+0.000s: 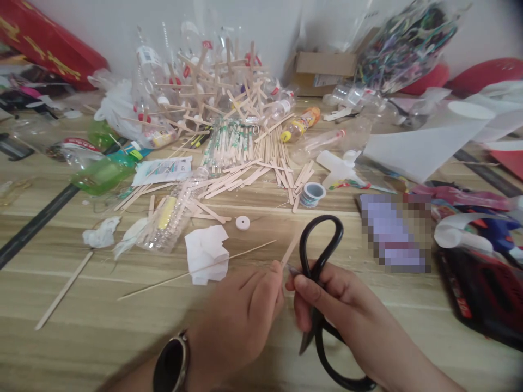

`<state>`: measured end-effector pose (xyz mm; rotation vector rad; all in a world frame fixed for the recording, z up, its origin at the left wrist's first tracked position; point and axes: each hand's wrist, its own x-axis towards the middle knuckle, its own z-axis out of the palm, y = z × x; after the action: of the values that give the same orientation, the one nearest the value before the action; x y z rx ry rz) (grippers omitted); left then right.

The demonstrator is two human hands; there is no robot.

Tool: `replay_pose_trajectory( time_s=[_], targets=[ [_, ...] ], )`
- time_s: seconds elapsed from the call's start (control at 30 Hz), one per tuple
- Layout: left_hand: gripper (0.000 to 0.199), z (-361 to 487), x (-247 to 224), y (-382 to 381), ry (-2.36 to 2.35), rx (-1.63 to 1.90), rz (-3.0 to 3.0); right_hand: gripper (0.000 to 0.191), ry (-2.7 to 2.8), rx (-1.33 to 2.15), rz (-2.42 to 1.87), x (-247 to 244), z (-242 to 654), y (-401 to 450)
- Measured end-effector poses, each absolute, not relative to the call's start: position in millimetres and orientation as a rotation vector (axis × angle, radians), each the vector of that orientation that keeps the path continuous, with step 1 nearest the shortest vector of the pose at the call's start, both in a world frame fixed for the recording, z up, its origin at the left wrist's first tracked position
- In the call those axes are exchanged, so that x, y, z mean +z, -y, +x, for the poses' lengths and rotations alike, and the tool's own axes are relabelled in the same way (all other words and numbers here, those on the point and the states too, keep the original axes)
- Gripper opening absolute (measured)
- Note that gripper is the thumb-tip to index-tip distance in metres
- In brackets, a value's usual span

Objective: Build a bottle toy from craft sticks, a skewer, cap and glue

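Craft stick (291, 247) is near centre above the counter (98, 337), pinched in your left hand (249, 305), free end slanting far-right. Your right hand (347, 307) is wrapped round the middle of the black-handled scissors (316, 268): blades spread wide, one tip aimed at the stick, contact unclear. Left of that, a thin skewer (163, 281) lies across white paper (204, 245). Farther out: white disc (239, 225), spool (311, 200) to its right, ribbed bottle (183, 204) to its left.
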<state>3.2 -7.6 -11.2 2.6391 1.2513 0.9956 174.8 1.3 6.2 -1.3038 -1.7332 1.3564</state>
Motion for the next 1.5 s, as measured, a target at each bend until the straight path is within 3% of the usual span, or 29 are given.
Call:
replay_pose_trajectory(
  time_s=[0.07, 0.2, 0.27, 0.37, 0.53, 0.6, 0.7, 0.83, 0.93, 1.03, 1.2, 1.27, 1.33, 1.5],
  targets=[
    [0.017, 4, -10, 7, -1.276, 0.997, 2.562, 0.043, 1.843, 1.143, -1.291, 5, 176, -2],
    [0.014, 5, -7, 6, -1.412, 0.889, 2.193, 0.026, 2.165, 0.046, -1.179, -3, 183, -4],
    [0.011, 5, -6, 6, -1.428, 0.836, 2.085, 0.028, 2.225, -0.242, -1.149, -6, 185, -5],
    [0.013, 4, -7, 4, -1.432, 0.896, 2.2, 0.025, 2.169, -0.046, -1.155, -8, 183, -5],
    [0.019, 3, -11, 3, -1.293, 1.005, 2.57, 0.044, 1.781, 1.22, -1.287, -2, 175, -3],
    [0.017, 3, -11, 3, -1.237, 1.012, 2.585, 0.047, 1.624, 1.489, -1.267, 1, 174, -2],
    [0.015, 3, -10, 4, -1.313, 0.987, 2.42, 0.041, 1.758, 1.256, -1.237, 2, 176, -2],
    [0.015, 4, -3, 3, -1.392, 0.86, 1.993, 0.028, 2.161, 0.103, -1.196, -2, 183, -3],
    [0.018, 5, -1, 1, -1.35, 0.822, 1.827, 0.032, 2.25, -0.284, -1.187, -6, 186, -4],
    [0.021, 5, -5, 1, -1.402, 0.868, 2.003, 0.025, 2.186, -0.01, -1.197, -8, 183, -6],
    [0.028, 0, -16, -4, -1.429, 1.002, 2.423, 0.044, 1.753, 1.367, -1.249, 4, 177, -4],
    [0.029, -3, -15, -7, -1.569, 1.016, 2.319, 0.044, 1.579, 1.636, -1.186, 9, 176, -1],
    [0.028, -5, -10, -9, -1.629, 0.971, 2.051, 0.038, 1.609, 1.537, -1.19, 11, 176, 0],
    [0.025, -2, -2, -4, -1.33, 0.847, 1.475, 0.021, 1.99, 0.457, -1.168, 3, 179, -2]
  ],
)
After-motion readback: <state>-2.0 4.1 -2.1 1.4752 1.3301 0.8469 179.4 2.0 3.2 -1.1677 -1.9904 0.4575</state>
